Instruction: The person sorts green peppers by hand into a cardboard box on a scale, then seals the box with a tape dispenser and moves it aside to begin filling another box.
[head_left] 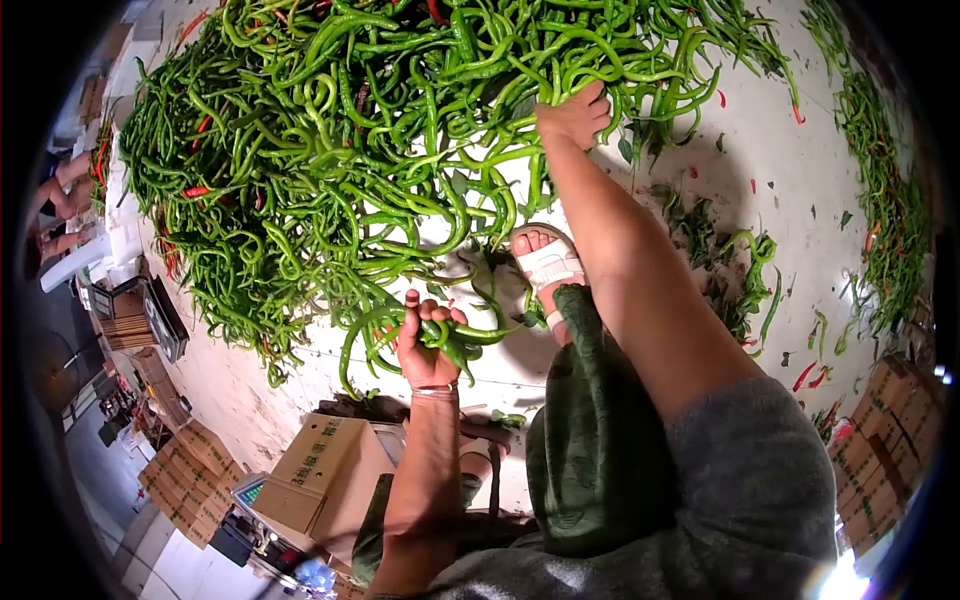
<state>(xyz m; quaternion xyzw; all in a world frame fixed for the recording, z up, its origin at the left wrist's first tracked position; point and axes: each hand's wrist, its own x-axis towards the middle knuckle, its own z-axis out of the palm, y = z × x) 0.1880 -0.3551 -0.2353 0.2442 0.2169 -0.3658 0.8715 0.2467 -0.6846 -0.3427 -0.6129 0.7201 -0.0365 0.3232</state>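
Note:
Long green chili peppers [300, 130] lie in a broad, tangled heap on the pale floor, with a few red ones mixed in. My left hand [430, 350], palm up, is closed around a small bunch of green chili peppers [478, 337] near the heap's close edge. Farther out, my right hand [575, 115] reaches into the heap with its back toward me. Its fingers are curled on green chili peppers, and the palm side is hidden.
An open cardboard box [325, 470] stands beside a scale display [250, 493] at lower left. More cartons [190, 480] are stacked behind it. Another strip of peppers [880, 200] lies at right. My sandalled foot [548, 262] is between my hands. Another person's arms [68, 190] show at far left.

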